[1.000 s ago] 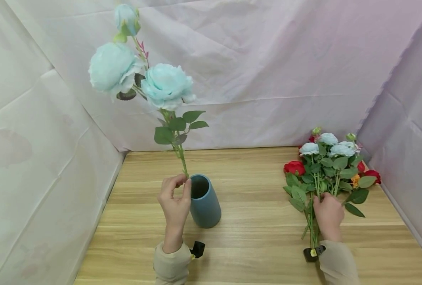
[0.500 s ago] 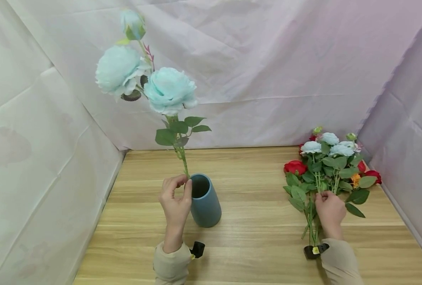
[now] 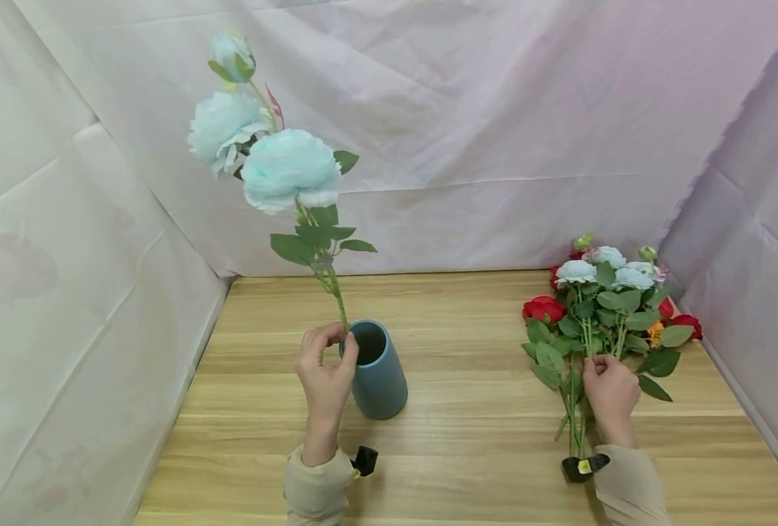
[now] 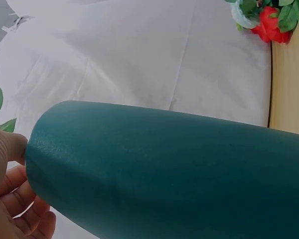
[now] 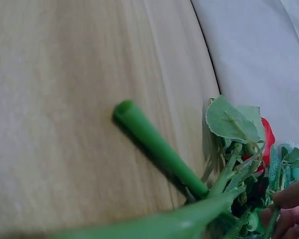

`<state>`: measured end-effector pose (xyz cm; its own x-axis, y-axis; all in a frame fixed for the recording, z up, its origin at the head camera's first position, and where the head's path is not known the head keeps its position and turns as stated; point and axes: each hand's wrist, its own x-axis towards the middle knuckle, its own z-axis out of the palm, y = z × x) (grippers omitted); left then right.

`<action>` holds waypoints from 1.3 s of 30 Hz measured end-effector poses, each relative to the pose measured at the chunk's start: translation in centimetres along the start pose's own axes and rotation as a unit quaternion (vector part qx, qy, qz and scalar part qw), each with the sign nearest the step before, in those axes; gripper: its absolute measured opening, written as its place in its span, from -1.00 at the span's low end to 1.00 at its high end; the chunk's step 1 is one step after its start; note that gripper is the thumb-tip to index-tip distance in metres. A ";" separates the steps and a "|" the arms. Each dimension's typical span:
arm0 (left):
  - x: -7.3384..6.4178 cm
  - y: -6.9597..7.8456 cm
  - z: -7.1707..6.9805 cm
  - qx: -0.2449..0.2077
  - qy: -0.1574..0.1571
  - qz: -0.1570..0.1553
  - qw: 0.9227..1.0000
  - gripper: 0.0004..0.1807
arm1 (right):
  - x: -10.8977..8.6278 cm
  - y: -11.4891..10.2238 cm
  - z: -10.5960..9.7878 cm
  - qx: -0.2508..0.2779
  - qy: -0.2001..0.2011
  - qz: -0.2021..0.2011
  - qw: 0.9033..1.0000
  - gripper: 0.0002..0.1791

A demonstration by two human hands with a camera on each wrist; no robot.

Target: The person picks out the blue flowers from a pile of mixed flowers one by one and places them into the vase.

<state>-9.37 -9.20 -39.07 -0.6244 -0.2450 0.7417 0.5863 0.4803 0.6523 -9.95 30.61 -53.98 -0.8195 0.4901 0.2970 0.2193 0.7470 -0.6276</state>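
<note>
In the head view my left hand (image 3: 323, 376) pinches the stem of a tall artificial spray of pale blue flowers (image 3: 290, 172) at the left rim of a blue vase (image 3: 380, 383). The blooms lean up and left above it; the stem's lower end is hidden. The left wrist view has the vase wall (image 4: 159, 164) in front of that hand's fingers (image 4: 20, 201). To the right, my right hand (image 3: 613, 394) pinches a green stem among a pile of artificial flowers, with light blue blooms (image 3: 576, 272) and green leaves beyond the fingertips. The right wrist view shows a cut stem end (image 5: 154, 144).
Red flowers (image 3: 544, 309) and an orange one (image 3: 655, 334) lie in the same pile on the wooden table (image 3: 467, 438). White cloth (image 3: 494, 146) hangs behind and on both sides. Each wrist wears a small black camera (image 3: 365, 462).
The tall blue spray has turned and its blooms have dropped a little, while the left hand stays by the vase rim. The right hand has shifted slightly right, and nearby blue blooms moved slightly.
</note>
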 end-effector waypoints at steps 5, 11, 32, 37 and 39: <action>0.6 1.8 0.0 0.004 0.002 0.015 1.000 -0.86 | 0.0 0.1 0.0 0.004 0.003 0.001 1.000 -0.80; 0.6 2.3 -0.2 0.004 0.001 0.017 1.000 -0.89 | 0.0 0.1 0.0 0.007 0.007 -0.004 1.000 -0.80; -1.9 -1.8 0.0 -0.016 0.013 -0.008 1.000 -0.78 | -0.3 0.2 0.1 0.009 0.019 -0.004 1.000 -0.81; -2.0 -1.5 -0.1 -0.035 0.011 -0.014 0.999 -0.79 | -0.4 0.2 0.1 0.004 0.024 -0.012 1.000 -0.82; -1.8 -1.0 -0.1 -0.042 0.011 -0.015 0.999 -0.80 | -0.4 0.3 0.1 0.002 0.026 -0.014 1.000 -0.82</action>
<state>-8.77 -9.34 -41.08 -0.6316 -0.2762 0.7244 0.6093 0.4009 0.6841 -9.64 30.60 -54.37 -0.7966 0.4924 0.3507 0.1952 0.7585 -0.6217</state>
